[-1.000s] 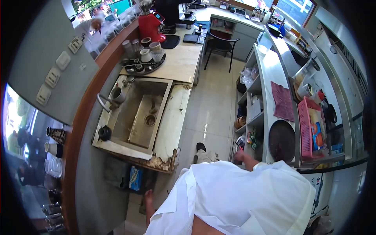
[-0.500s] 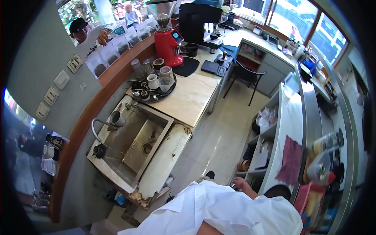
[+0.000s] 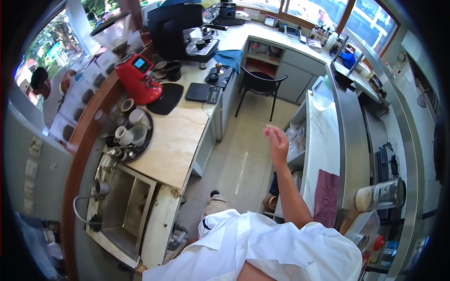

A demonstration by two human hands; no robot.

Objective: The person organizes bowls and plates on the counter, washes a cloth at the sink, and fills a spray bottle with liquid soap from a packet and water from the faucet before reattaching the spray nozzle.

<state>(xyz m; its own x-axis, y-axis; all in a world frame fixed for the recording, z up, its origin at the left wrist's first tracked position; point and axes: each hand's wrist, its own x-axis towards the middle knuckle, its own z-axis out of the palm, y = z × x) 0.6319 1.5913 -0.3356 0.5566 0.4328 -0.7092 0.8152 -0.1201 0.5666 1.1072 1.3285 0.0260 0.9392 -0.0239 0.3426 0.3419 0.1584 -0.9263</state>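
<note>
My right hand is raised over the floor, to the left of the white-topped shelf unit. Its fingers are loosely bent with a gap between them, and I see nothing held in it. A bag of clear plastic items lies on the shelf just beyond the hand, apart from it. My left hand is out of view; only a bit of bare skin shows below the white shirt at the bottom edge.
Left stands a counter with a sink, a round tray of cups and a pitcher, a red coffee grinder, a black scale and an espresso machine. A black chair is ahead. A person is outside.
My right hand has risen from low beside the shelves to waist height, further forward. The view has moved forward and turned right, so the sink and counter sit further left.
</note>
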